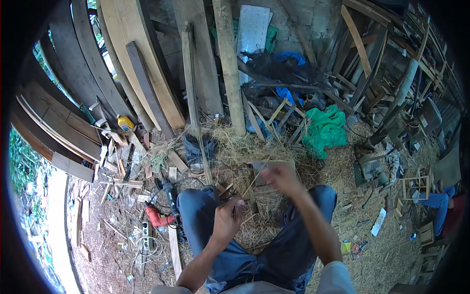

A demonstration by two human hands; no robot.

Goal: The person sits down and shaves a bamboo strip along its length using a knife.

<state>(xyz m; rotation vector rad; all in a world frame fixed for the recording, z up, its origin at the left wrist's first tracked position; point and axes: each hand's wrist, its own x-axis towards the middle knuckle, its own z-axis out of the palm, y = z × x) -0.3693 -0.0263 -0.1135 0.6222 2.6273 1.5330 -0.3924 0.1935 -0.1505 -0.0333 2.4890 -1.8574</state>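
My left hand (228, 219) is above my left knee, its fingers curled together on something too small to make out. My right hand (281, 179) is raised farther forward between my knees and is smeared by motion. Thin pale straw strands (248, 188) run near both hands; whether either hand grips them is unclear. Behind my right hand lies a flat grey board (274, 169) on the straw pile. A loose heap of straw (259, 228) covers the ground between my legs.
A red power drill (157, 216), a dark green power tool (170, 198) and a power strip (146, 235) lie left of my left leg. Planks (142, 63) and posts (229, 68) stand ahead. Green cloth (324, 130) lies ahead right. Another person's legs (435, 203) show far right.
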